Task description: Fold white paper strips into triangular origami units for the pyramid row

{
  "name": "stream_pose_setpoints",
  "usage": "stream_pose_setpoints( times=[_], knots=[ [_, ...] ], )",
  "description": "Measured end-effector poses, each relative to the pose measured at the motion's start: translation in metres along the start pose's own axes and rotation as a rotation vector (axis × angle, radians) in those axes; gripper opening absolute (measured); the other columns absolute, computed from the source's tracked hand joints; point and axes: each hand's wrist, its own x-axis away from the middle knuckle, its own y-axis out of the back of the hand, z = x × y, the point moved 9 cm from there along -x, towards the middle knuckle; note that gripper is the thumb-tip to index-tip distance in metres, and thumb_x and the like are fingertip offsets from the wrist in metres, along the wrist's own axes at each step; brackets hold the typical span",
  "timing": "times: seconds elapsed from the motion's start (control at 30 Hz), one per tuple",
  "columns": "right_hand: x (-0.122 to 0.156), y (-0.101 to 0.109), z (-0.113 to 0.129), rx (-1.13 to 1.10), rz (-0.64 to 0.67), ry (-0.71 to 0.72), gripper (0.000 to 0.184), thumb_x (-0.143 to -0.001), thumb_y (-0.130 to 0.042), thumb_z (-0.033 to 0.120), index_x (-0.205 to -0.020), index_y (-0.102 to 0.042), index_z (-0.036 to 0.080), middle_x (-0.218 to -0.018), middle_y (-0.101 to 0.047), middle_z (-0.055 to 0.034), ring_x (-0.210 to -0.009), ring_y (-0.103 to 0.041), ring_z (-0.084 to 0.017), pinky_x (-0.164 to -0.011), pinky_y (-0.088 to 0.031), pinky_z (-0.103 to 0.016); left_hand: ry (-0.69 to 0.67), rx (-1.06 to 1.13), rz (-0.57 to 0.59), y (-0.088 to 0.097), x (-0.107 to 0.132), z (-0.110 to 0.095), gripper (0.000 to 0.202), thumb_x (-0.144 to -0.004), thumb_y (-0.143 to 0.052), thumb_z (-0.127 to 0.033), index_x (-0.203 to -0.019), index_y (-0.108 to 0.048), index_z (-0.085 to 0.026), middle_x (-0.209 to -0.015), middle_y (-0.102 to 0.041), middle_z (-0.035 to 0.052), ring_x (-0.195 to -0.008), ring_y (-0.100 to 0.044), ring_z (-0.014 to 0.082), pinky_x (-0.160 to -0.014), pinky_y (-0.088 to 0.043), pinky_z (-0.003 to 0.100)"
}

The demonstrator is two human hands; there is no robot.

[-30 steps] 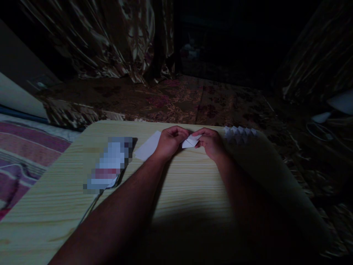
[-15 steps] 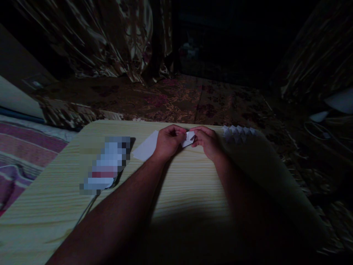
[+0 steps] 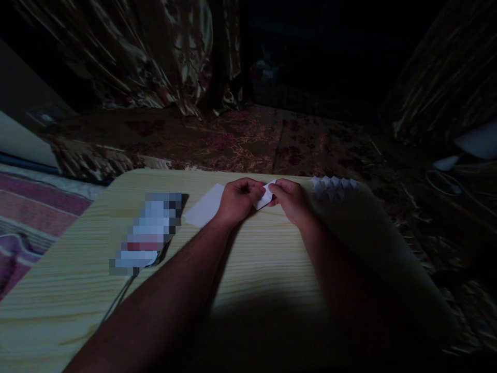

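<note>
Between my two hands is a small folded piece of white paper [image 3: 264, 199], held just above the far part of the wooden table [image 3: 264, 254]. My left hand [image 3: 238, 199] pinches its left side, thumb on top. On its right edge the thumb and fingers of my right hand [image 3: 289, 197] are closed. Flat white paper sheets [image 3: 205, 204] lie beside my left hand, partly hidden by it. To the right of my right hand stand several small folded paper pieces [image 3: 334, 187] in rows, dim in shadow.
A blurred-out phone-like device [image 3: 145, 230] with a cable [image 3: 112, 303] lies on the table's left. Beyond the table are a patterned cloth-covered ledge [image 3: 233, 137] and curtains [image 3: 182, 57]. A striped bedcover [image 3: 34, 212] is at the left, a white lamp-like object [image 3: 479, 141] at the right.
The folded paper has been turned or a flap shifted, so a smoother white face shows now. My right fingers have moved slightly on its edge. The view has shifted a little.
</note>
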Motion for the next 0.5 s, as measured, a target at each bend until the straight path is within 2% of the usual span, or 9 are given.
stream_pose_setpoints(
  times=[0.17,0.37,0.5],
  knots=[
    [0.002,0.0,0.003,0.027,-0.011,0.016,0.028,-0.076,-0.062,0.044,-0.074,-0.061,0.016,-0.065,-0.059,0.0012,-0.054,-0.056,-0.01,-0.047,-0.051,-0.022,-0.007,-0.036,0.034,-0.003,-0.001,0.001,0.029,-0.067,-0.073,-0.04,-0.076,-0.068,-0.013,-0.071,-0.066,0.0045,-0.06,-0.055,0.0113,-0.057,-0.043,0.023],
    [0.005,-0.006,0.004,0.031,0.053,-0.017,0.026,-0.073,-0.066,0.041,-0.079,-0.061,0.016,-0.066,-0.065,-0.0015,-0.055,-0.06,-0.011,-0.049,-0.049,-0.021,0.038,0.089,-0.073,0.008,-0.002,0.006,0.028,-0.065,-0.075,-0.038,-0.075,-0.065,-0.014,-0.067,-0.065,0.0026,-0.056,-0.054,0.0107,-0.054,-0.042,0.023],
    [0.005,-0.006,0.003,0.051,0.034,-0.037,0.023,-0.071,-0.067,0.037,-0.076,-0.06,0.016,-0.06,-0.065,-0.0011,-0.05,-0.059,-0.01,-0.048,-0.046,-0.02,0.043,0.138,-0.123,0.012,-0.003,0.006,0.026,-0.066,-0.074,-0.038,-0.074,-0.064,-0.015,-0.064,-0.064,0.0019,-0.054,-0.054,0.0106,-0.053,-0.042,0.023]
  ],
)
